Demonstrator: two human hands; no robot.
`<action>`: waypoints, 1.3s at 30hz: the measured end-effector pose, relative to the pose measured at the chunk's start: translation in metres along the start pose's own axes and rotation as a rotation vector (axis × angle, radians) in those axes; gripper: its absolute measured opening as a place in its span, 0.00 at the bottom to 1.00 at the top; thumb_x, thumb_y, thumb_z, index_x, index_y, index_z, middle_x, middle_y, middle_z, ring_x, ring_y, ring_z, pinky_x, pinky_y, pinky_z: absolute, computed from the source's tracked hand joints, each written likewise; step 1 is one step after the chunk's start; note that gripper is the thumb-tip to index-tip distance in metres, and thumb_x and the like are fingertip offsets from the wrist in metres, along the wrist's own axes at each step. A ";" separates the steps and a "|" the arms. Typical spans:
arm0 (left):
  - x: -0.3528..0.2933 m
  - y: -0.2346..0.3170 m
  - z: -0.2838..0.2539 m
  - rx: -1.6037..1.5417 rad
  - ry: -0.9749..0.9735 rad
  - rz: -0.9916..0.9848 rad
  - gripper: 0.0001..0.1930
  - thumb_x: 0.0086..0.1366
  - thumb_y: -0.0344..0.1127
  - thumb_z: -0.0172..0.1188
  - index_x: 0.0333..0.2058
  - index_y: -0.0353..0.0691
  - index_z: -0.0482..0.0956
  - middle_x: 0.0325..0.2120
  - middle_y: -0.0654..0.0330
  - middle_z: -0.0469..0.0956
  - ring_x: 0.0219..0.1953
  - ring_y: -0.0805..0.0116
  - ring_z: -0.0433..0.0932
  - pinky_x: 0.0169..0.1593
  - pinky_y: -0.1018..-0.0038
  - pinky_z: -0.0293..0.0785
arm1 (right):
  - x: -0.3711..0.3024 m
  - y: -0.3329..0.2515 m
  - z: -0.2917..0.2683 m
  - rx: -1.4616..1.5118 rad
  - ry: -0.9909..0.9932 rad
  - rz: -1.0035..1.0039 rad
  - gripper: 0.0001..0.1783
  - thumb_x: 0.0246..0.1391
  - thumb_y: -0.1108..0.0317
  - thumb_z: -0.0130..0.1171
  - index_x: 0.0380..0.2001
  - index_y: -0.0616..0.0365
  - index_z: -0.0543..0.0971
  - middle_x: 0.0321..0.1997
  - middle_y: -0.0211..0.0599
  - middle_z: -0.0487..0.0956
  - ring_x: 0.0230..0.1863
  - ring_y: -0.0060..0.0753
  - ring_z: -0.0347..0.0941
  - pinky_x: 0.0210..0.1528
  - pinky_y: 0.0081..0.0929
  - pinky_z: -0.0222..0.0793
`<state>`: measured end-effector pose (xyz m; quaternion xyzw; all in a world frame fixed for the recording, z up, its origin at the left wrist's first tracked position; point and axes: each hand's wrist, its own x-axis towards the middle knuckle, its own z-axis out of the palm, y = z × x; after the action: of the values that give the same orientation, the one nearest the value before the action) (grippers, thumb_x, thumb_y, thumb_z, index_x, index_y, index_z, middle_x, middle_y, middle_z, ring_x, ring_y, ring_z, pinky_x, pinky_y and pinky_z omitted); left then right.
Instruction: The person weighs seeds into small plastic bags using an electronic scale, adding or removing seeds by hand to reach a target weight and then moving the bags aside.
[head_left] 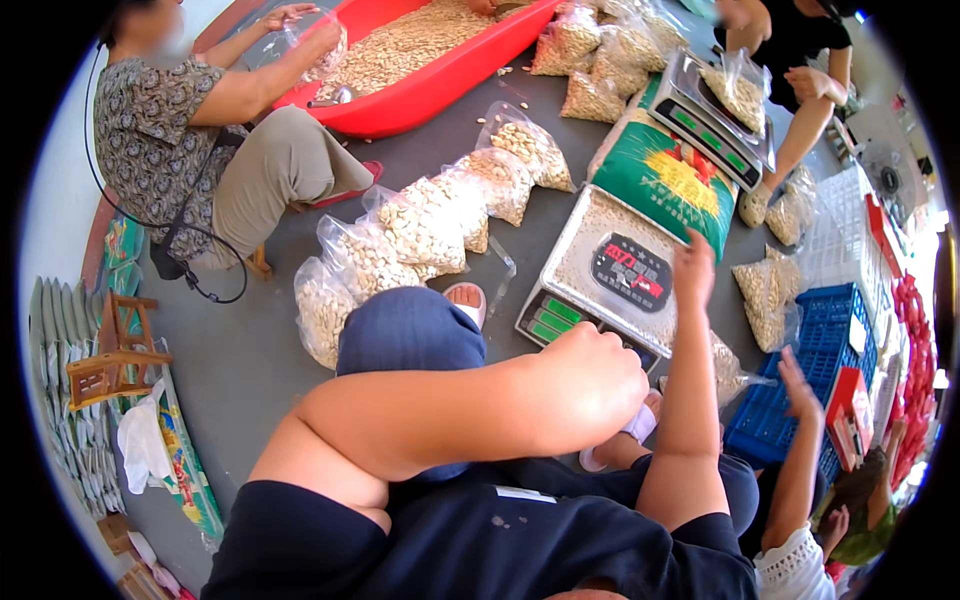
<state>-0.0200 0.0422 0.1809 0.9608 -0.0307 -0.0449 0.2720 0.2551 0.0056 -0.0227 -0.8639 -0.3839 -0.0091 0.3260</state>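
My left forearm crosses in front of me, and my left hand (592, 388) is curled closed just short of the near scale. Its fingers face away, so anything inside them is hidden. Reaching up past the scale's right edge, my right hand (695, 275) has its fingers stretched out and holds nothing visible. The near scale (572, 240) has a pale speckled pan with a dark printed patch and a lit green display. Left of it, a row of clear plastic bags (415, 225) filled with pale, flat seeds or nuts stands on the floor.
At top left a person (165, 120) holds a clear bag beside a red tub (400, 118) of the pale pieces. A second scale (690, 125) bears a filled bag on a green sack (650, 170). Blue crates (815, 330) and other people are at right; a wooden stool (115, 350) stands left.
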 end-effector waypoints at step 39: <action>0.004 -0.025 -0.016 0.062 -0.159 -0.299 0.15 0.50 0.44 0.54 0.21 0.36 0.77 0.22 0.52 0.75 0.30 0.55 0.75 0.33 0.65 0.70 | 0.054 -0.026 -0.048 0.047 -0.445 -0.518 0.05 0.43 0.70 0.52 0.18 0.56 0.74 0.24 0.36 0.70 0.30 0.37 0.69 0.33 0.27 0.64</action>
<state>-0.0131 0.0716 0.1812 0.9559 0.0900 -0.1600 0.2294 0.2871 0.0263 0.0434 -0.7109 -0.6523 0.1058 0.2408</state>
